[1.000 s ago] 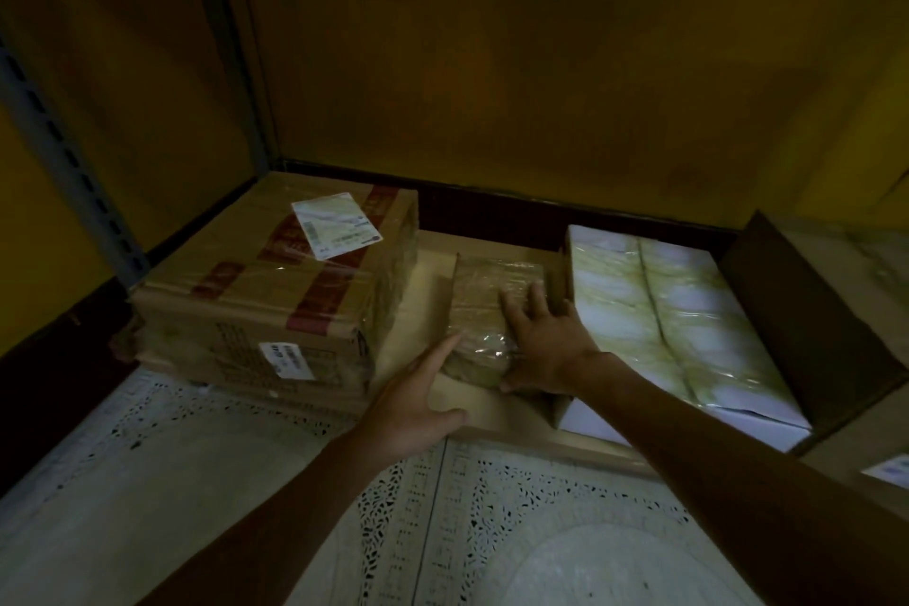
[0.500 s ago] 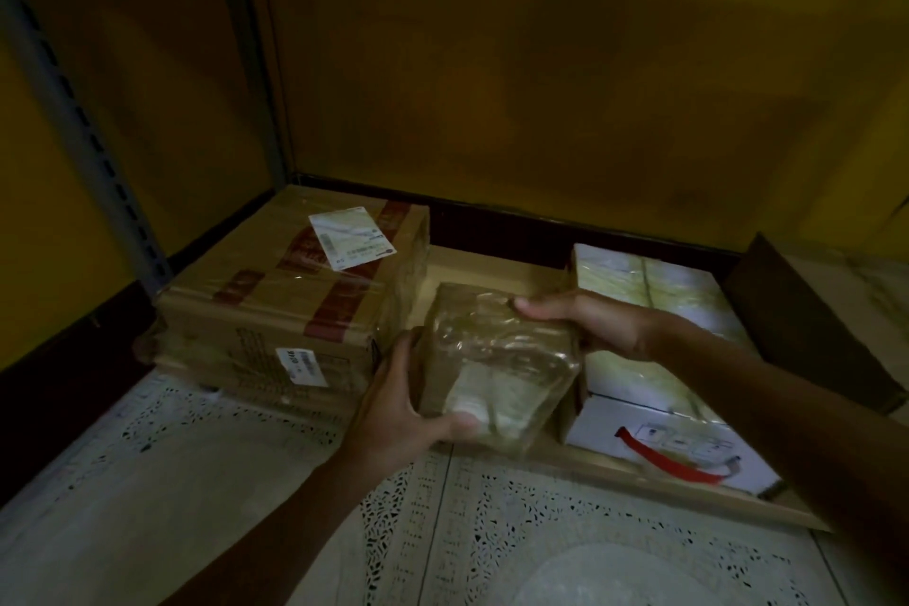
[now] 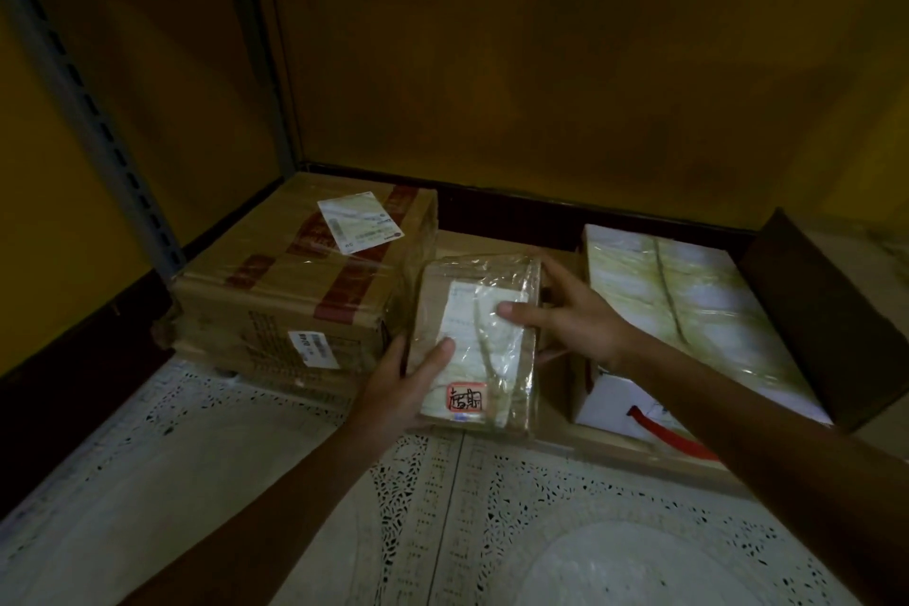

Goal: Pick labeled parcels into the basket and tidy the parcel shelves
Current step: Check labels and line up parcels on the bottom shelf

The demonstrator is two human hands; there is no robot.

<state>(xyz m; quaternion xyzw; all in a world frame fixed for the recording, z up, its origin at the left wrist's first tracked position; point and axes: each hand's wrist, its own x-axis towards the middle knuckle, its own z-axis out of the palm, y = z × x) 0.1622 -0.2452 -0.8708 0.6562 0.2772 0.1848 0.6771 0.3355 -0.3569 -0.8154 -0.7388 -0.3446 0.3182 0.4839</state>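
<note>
My left hand point(image 3: 408, 389) and right hand point(image 3: 565, 315) both grip the small taped parcel point(image 3: 477, 340) at frame centre, tilted label-up between the two boxes, seemingly so I can read it.

1. The wall point(image 3: 541, 64) is coloured a dull mustard yellow, with a dark band along its base.
2. The large carton point(image 3: 295, 290) is brown, crossed by red tape and marked with a white label point(image 3: 359, 222).
3. The small parcel point(image 3: 477, 344) is tan under clear film, with a white slip and a red-bordered sticker point(image 3: 465, 396).
4. The white box point(image 3: 688, 310) is streaked pale green, with a red stripe on its front.
5. The floor covering point(image 3: 442, 531) is white, patterned with black speckled lacework.
</note>
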